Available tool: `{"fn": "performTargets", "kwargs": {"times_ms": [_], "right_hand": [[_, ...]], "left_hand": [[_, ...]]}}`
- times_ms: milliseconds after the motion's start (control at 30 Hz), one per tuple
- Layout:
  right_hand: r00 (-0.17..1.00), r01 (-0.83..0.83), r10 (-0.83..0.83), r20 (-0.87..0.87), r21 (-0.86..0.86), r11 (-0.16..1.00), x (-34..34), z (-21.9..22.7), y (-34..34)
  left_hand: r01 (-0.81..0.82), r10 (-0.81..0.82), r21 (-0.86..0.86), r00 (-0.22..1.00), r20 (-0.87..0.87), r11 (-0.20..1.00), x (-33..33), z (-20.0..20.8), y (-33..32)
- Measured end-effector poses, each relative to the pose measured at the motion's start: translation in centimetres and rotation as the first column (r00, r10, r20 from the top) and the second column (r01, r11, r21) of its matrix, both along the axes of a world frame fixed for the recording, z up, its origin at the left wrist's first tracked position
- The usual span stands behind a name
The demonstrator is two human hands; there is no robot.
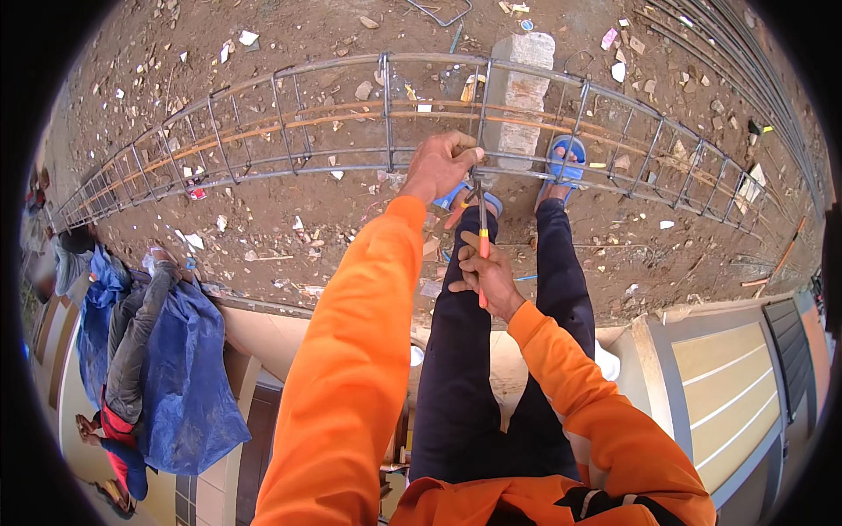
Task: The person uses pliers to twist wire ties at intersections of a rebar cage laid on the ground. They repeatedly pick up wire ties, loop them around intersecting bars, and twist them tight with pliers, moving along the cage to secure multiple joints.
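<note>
A long rebar cage (263, 131) of steel bars and square stirrups lies across the dirt ground in front of me. My left hand (441, 165) grips its near bar beside a stirrup. My right hand (485, 276) is closed on the orange-and-red handles of pincers (481, 230), whose jaws reach up to the bar right by my left hand's fingers. Orange sleeves cover both my forearms. My legs in dark trousers and blue sandals (566, 159) stand just under the cage.
A grey concrete block (522, 88) supports the cage at the far side. More steel bars (745, 70) lie at the upper right. Blue and grey cloths (167, 351) are heaped on a low wall at left. Litter and stones dot the ground.
</note>
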State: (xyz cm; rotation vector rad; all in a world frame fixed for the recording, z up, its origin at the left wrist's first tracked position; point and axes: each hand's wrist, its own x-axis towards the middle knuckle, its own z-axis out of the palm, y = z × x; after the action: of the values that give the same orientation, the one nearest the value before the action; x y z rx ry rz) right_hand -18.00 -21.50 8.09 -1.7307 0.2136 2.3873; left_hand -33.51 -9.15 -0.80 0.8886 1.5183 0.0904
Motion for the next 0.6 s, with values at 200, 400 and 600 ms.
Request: {"fn": "performTargets", "kwargs": {"times_ms": [200,400,600], "right_hand": [[0.984,-0.171,0.172,0.055,-0.034,0.985,1.6,1.3,0.8],[0.958,-0.284,0.279,-0.068,-0.092,0.954,4.8,5.4,2.4],[0.675,-0.725,0.430,0.599,0.645,0.241,6.8,0.2,-2.7]], "left_hand": [[-0.085,0.083,-0.013,0.989,-0.121,0.996,1.2,1.3,-0.1],[-0.534,0.606,0.347,0.782,-0.144,0.771,1.9,3.5,-7.8],[-0.652,0.835,-0.550,0.523,0.171,0.521,6.0,6.0,-14.3]]}}
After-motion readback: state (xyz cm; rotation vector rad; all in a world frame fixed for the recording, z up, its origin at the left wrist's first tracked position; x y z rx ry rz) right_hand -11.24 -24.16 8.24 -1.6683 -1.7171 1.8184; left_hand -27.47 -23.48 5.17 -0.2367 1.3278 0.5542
